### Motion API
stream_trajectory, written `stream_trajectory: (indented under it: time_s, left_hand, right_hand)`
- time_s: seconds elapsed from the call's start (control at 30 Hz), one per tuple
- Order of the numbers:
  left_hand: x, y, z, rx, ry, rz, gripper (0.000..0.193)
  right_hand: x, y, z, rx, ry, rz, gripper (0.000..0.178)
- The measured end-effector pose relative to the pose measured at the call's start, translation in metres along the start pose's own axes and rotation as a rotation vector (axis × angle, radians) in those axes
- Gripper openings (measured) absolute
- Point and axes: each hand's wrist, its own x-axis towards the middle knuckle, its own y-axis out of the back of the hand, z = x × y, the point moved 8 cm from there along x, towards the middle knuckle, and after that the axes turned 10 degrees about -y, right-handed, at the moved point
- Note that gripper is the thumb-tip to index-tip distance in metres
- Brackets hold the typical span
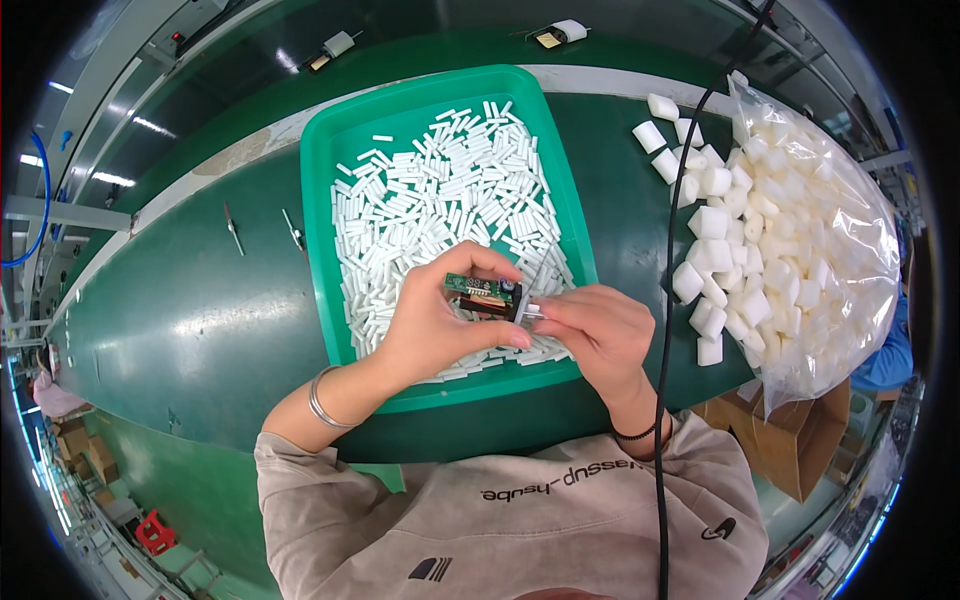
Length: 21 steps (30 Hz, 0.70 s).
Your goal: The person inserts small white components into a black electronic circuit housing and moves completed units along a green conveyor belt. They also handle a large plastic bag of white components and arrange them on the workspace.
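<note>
Over the tray, my left hand (425,318) grips a small electronic assembly, with a green circuit board (480,288) on top and a dark body beneath it. My right hand (608,330) pinches a short white tube (534,311) at the right end of the assembly, by some thin pins; whether it is pushed fully on, I cannot make out. Below both hands lies a green tray (318,250), its bottom covered by loose white tubes (430,200) of the same sort.
White foam cylinders (712,254) spill from a clear plastic bag (840,290) at the right. A black cable (671,300) hangs beside my right hand. Two slim tools (234,230) lie left of the tray. Similar assemblies (556,36) sit along the far strip. A cardboard box (785,435) stands at lower right.
</note>
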Motion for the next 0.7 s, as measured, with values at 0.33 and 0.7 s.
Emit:
stream_trajectory:
  time_s: [0.33, 0.7]
  left_hand:
    - [-0.003, 0.005, -0.014, -0.194, 0.135, 0.102, 0.035]
    - [0.002, 0.0, -0.014, -0.252, 0.169, 0.082, 0.028]
  right_hand:
    - [0.007, 0.053, 0.005, -0.576, -0.102, 0.13, 0.032]
    - [-0.027, 0.095, 0.065, -0.996, -0.668, -0.019, 0.032]
